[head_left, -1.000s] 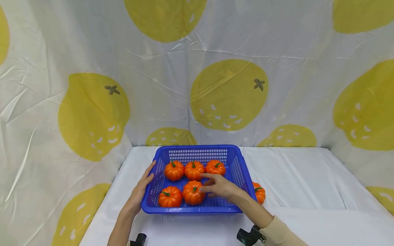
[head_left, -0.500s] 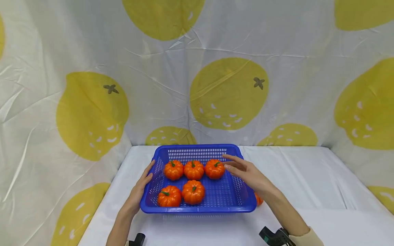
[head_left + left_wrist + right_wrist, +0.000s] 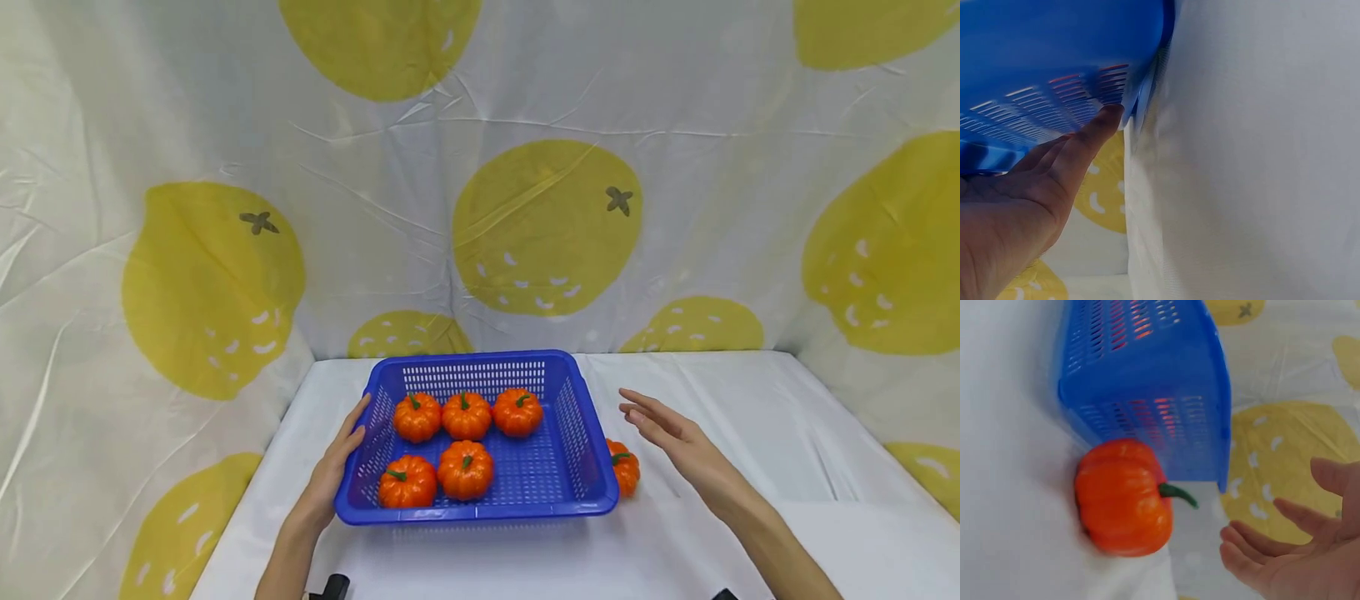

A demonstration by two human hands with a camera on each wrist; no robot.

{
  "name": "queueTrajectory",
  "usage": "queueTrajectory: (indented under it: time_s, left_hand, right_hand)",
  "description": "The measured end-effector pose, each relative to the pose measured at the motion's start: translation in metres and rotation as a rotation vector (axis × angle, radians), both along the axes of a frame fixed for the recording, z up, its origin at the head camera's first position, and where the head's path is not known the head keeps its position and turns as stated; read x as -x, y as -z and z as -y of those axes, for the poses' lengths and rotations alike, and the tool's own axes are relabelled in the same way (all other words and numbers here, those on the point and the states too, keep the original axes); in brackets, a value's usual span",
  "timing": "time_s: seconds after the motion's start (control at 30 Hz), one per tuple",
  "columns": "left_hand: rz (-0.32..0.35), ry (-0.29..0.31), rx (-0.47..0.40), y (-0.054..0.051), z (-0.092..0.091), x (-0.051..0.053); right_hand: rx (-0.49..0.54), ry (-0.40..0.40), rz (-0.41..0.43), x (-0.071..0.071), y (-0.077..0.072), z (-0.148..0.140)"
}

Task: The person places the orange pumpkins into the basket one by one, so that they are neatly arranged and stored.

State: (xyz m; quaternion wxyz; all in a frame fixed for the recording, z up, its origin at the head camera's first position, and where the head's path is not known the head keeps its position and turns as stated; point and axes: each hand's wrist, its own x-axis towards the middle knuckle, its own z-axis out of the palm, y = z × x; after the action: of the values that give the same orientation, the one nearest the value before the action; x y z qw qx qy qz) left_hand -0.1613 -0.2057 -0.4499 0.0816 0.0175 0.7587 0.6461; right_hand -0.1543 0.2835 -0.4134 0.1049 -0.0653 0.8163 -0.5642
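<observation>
A blue plastic basket (image 3: 477,512) with slotted walls holds several small orange pumpkins (image 3: 467,470) with green stems, three at the back and two in front. Along its left side my left hand (image 3: 330,475) rests with fingers extended; the left wrist view shows a fingertip against the slotted wall. One more pumpkin (image 3: 1124,499) lies outside on the white cloth, close beside the basket's right wall, partly hidden by the rim in the head view. My right hand (image 3: 693,454) hovers to the right of that pumpkin, apart from it, fingers relaxed and holding nothing.
White cloth (image 3: 750,417) covers the table. Behind and at both sides hangs a pale curtain (image 3: 390,208) printed with large yellow lemons. Part of a black wrist mount (image 3: 335,587) shows at the bottom edge.
My right hand has withdrawn from over the pumpkins inside the basket, crossed the right rim, and now hovers past the outside pumpkin. My left hand stays at the basket's left side.
</observation>
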Motion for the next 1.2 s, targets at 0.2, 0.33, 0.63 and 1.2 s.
queueTrajectory:
  time_s: [0.2, 0.33, 0.63, 1.2]
  left_hand:
    - [0.004, 0.003, -0.006, 0.0, 0.001, -0.001]
    - [0.004, 0.003, -0.007, 0.001, 0.002, -0.001]
    - [0.009, -0.003, -0.006, 0.003, 0.001, -0.001]
    - [0.001, 0.004, -0.001, 0.002, 0.002, 0.001]
  right_hand:
    - [-0.029, -0.018, 0.061, -0.005, 0.031, -0.015]
    - [0.015, -0.07, 0.1, -0.01, 0.052, -0.017]
    - [0.102, -0.101, 0.133, -0.009, 0.076, -0.018]
    - [0.136, -0.073, 0.034, -0.005, 0.091, -0.018]
